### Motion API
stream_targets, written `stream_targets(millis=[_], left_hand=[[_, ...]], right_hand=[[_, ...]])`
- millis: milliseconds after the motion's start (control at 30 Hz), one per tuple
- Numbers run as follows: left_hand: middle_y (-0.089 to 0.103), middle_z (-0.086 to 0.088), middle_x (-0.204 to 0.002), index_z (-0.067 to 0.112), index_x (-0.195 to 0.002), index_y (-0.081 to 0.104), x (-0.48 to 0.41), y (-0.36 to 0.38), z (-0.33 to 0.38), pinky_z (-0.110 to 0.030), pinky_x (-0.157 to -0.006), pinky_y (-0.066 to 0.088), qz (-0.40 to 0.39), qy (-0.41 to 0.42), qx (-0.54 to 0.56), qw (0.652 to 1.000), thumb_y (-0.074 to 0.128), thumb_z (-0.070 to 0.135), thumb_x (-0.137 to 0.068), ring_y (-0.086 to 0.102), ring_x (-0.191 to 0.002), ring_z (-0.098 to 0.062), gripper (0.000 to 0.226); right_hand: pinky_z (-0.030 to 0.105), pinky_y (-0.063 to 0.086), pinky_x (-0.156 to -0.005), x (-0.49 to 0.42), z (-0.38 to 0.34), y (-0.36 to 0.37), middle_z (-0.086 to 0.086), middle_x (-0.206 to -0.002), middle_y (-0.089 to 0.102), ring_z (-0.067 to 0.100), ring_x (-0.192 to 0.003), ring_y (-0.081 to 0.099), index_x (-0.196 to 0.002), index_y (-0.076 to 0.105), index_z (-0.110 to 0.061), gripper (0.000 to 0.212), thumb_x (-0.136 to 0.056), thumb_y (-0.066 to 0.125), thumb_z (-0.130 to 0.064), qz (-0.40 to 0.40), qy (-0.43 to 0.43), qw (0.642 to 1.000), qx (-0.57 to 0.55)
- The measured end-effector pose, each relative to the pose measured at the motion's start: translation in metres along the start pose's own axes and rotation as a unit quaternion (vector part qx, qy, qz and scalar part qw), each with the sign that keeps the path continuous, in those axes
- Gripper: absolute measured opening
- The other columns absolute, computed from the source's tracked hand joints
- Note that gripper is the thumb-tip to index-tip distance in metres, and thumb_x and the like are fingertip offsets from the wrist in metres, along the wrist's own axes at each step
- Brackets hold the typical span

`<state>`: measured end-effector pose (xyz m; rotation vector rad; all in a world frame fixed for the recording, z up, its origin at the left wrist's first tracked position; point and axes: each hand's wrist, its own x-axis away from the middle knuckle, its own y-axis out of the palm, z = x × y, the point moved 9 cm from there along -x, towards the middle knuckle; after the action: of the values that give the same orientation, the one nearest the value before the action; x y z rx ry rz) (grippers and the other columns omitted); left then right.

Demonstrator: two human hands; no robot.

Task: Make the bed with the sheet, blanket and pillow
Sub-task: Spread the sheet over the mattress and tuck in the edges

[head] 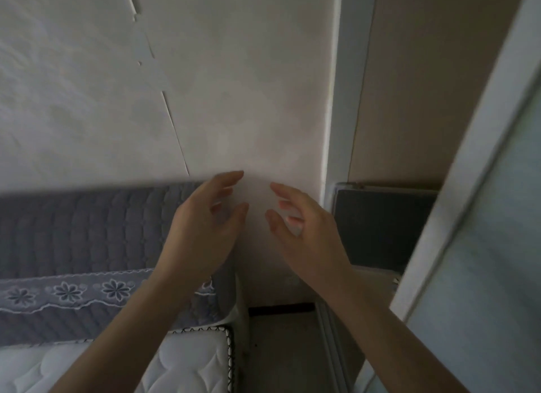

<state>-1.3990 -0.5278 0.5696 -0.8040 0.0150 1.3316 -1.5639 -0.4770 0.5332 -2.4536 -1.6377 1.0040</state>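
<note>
A bare white quilted mattress (190, 363) with a black-and-white piped edge fills the lower left. Behind it stands a grey quilted headboard cover (87, 228) with a lace flower trim (73, 290). My left hand (205, 225) is raised in front of the headboard's right end, fingers spread and relaxed, holding nothing. My right hand (304, 231) hovers just to its right in front of the wall, fingers loosely spread and empty too. No sheet, blanket or pillow is in view.
A pale wall (234, 85) rises behind the bed. A narrow strip of floor (281, 351) runs between the mattress and a white sliding door frame (480, 164) on the right. A dark panel (380, 228) sits low by the corner.
</note>
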Motion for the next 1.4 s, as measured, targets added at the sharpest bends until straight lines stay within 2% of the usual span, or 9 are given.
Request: stream_targets(millis=[333, 433, 567, 733, 900, 1033, 1167, 1333, 1400], left_hand=[[0.065, 0.012, -0.123, 0.037, -0.132, 0.058, -0.152, -0.035, -0.11, -0.038, -0.102, 0.052, 0.033, -0.019, 0.001, 0.999, 0.066, 0.021, -0.093, 0.059, -0.116, -0.001, 0.043], [0.063, 0.013, -0.128, 0.032, -0.134, 0.058, -0.179, -0.048, -0.127, -0.035, -0.104, 0.05, 0.04, -0.013, -0.015, 0.999, 0.065, 0.02, -0.093, 0.058, -0.119, -0.001, 0.043], [0.062, 0.014, -0.13, 0.032, -0.134, 0.058, -0.197, -0.067, -0.154, -0.029, -0.103, 0.05, 0.057, -0.021, -0.034, 0.998, 0.066, 0.019, -0.094, 0.057, -0.12, 0.001, 0.043], [0.062, 0.017, -0.128, 0.032, -0.134, 0.057, -0.204, -0.094, -0.185, -0.029, -0.101, 0.05, 0.093, -0.06, -0.064, 0.992, 0.066, 0.018, -0.094, 0.057, -0.118, 0.001, 0.043], [0.066, 0.015, -0.12, 0.037, -0.13, 0.058, -0.18, -0.139, -0.215, -0.037, -0.098, 0.053, 0.15, -0.109, -0.11, 0.976, 0.068, 0.021, -0.092, 0.06, -0.113, 0.001, 0.043], [0.068, 0.013, -0.115, 0.04, -0.125, 0.061, -0.136, -0.191, -0.242, -0.041, -0.098, 0.054, 0.22, -0.172, -0.147, 0.949, 0.063, 0.038, -0.083, 0.063, -0.11, -0.002, 0.043], [0.066, 0.011, -0.12, 0.037, -0.129, 0.059, -0.07, -0.233, -0.254, -0.04, -0.099, 0.053, 0.258, -0.236, -0.204, 0.915, 0.063, 0.038, -0.089, 0.061, -0.114, -0.002, 0.04], [0.063, 0.011, -0.13, 0.038, -0.134, 0.055, 0.031, -0.279, -0.256, -0.036, -0.097, 0.055, 0.309, -0.312, -0.255, 0.861, 0.065, 0.032, -0.091, 0.06, -0.116, -0.004, 0.044], [0.066, 0.009, -0.127, 0.034, -0.132, 0.058, 0.07, -0.295, -0.253, -0.039, -0.096, 0.056, 0.336, -0.328, -0.256, 0.845, 0.067, 0.029, -0.092, 0.063, -0.113, -0.007, 0.041]], right_hand=[[0.003, 0.042, -0.094, -0.158, 0.043, 0.11, -0.015, -0.143, 0.053, 0.0, -0.124, 0.053, -0.143, 0.05, -0.032, 0.047, -0.097, 0.062, -0.035, -0.041, -0.007, 0.999, -0.011], [0.002, 0.042, -0.091, -0.19, 0.048, 0.135, -0.012, -0.143, 0.054, -0.003, -0.121, 0.053, -0.143, 0.051, -0.031, 0.047, -0.097, 0.062, -0.034, -0.049, -0.011, 0.999, -0.014], [0.01, 0.044, -0.095, -0.221, 0.053, 0.174, -0.01, -0.144, 0.055, 0.001, -0.122, 0.055, -0.141, 0.052, -0.031, 0.047, -0.096, 0.062, -0.035, -0.068, -0.012, 0.997, -0.036], [0.005, 0.038, -0.092, -0.245, 0.055, 0.231, -0.011, -0.145, 0.053, -0.003, -0.118, 0.051, -0.141, 0.052, -0.032, 0.045, -0.097, 0.063, -0.034, -0.122, -0.028, 0.991, -0.038], [0.012, 0.043, -0.097, -0.247, 0.041, 0.294, -0.019, -0.138, 0.052, -0.003, -0.117, 0.052, -0.141, 0.053, -0.029, 0.043, -0.099, 0.061, -0.032, -0.202, -0.066, 0.975, -0.068], [0.029, 0.053, -0.099, -0.232, 0.02, 0.363, -0.008, -0.134, 0.061, 0.004, -0.114, 0.061, -0.138, 0.057, -0.026, 0.042, -0.096, 0.061, -0.03, -0.266, -0.09, 0.952, -0.121], [0.04, 0.055, -0.095, -0.187, -0.01, 0.429, -0.004, -0.129, 0.065, 0.01, -0.111, 0.064, -0.138, 0.058, -0.026, 0.049, -0.091, 0.055, -0.04, -0.34, -0.121, 0.921, -0.148], [0.021, 0.046, -0.097, -0.104, -0.061, 0.487, -0.003, -0.134, 0.063, -0.002, -0.111, 0.053, -0.141, 0.055, -0.023, 0.046, -0.097, 0.057, -0.037, -0.444, -0.164, 0.865, -0.167], [0.019, 0.045, -0.096, -0.071, -0.08, 0.503, -0.005, -0.134, 0.063, -0.004, -0.11, 0.051, -0.139, 0.057, -0.023, 0.046, -0.095, 0.057, -0.038, -0.464, -0.186, 0.847, -0.179]])
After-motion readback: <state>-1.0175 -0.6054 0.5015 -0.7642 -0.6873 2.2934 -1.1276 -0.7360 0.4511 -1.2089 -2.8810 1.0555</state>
